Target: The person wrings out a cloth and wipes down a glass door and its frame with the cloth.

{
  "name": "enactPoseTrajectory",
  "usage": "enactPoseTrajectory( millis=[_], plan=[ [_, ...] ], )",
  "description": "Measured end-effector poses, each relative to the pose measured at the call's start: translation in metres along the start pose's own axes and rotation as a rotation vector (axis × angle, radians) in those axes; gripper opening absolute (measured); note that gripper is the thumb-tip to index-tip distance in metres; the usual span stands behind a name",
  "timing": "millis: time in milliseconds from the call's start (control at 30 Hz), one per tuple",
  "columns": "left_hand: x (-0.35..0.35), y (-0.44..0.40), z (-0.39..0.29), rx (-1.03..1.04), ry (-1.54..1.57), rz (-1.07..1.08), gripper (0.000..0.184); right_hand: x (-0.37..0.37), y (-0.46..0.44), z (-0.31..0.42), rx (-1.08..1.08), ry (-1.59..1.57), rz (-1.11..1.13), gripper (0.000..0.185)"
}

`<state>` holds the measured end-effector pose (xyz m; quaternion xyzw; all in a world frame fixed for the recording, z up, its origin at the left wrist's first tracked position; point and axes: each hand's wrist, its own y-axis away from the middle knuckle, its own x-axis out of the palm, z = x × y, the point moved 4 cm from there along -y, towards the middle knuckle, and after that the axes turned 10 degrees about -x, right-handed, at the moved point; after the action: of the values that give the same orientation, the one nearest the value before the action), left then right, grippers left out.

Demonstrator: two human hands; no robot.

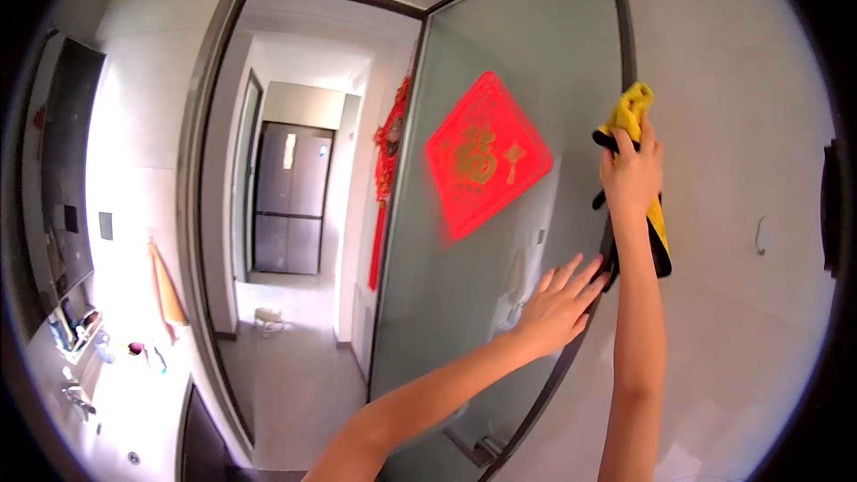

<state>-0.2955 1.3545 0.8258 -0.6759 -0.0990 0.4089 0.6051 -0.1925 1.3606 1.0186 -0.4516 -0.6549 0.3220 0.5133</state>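
A frosted glass door (527,27) with a dark frame stands swung open in front of me. My right hand (632,174) grips a yellow and black cleaning cloth (636,103) against the door's outer frame edge; the cloth's lower end hangs down beside my forearm. Lower on the same door, my left hand (558,308) lies with its fingers spread over the glass near the frame. A red diamond-shaped paper decoration (489,156) with gold characters is on the glass, up and left of my left hand.
At left, a sink counter (134,406) holds a faucet (79,397) and small items below a dark cabinet (67,152). An orange towel (167,290) hangs beside the doorway. Beyond it are a red hanging ornament (386,152) and a grey refrigerator (293,196). A hook (761,236) is on the right wall.
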Motion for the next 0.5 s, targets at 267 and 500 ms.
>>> enactPoseTrajectory(
  millis=[267,500],
  plan=[
    [-0.036,0.132,0.051,-0.083,-0.046,0.212,0.070,-0.105,0.176,0.066,-0.009,-0.051,0.235,0.050],
    [-0.121,0.231,0.140,-0.320,-0.215,0.339,0.068,-0.195,0.206,0.182,0.491,-0.670,0.435,0.039]
  ],
)
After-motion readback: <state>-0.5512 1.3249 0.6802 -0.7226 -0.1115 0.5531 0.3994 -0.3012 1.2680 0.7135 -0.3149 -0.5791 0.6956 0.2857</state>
